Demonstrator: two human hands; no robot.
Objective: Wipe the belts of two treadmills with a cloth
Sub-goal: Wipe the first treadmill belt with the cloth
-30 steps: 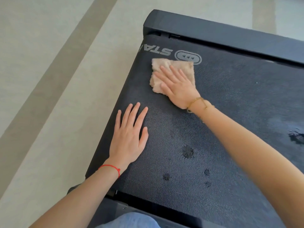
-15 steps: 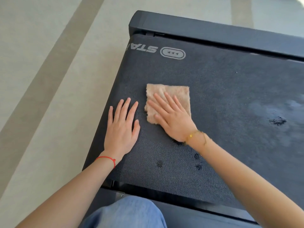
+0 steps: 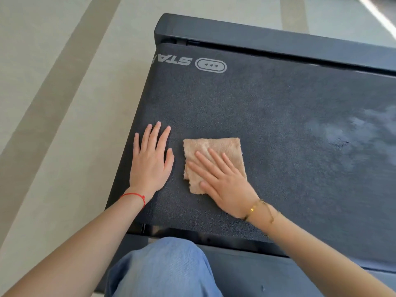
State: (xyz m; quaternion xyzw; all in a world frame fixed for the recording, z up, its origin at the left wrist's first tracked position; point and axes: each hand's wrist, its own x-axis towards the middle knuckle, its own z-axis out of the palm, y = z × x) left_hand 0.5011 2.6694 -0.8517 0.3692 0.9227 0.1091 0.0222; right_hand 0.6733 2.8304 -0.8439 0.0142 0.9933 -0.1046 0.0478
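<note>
Fingers [image 3: 211,160] of right hand [image 3: 225,181] spread flat on cloth [image 3: 216,146]

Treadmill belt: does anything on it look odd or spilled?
Yes. A pale, hazy patch with a small dark spot marks the belt at right, away from the cloth. It looks like wetness or residue.

Folded tan cloth [image 3: 214,155] lies flat — on dark textured belt [image 3: 267,116].

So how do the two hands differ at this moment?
The left hand lies bare on the treadmill belt; the right hand presses on the tan cloth. The left wrist wears a red string, the right a gold bracelet. Both hands lie flat, fingers extended.
</note>
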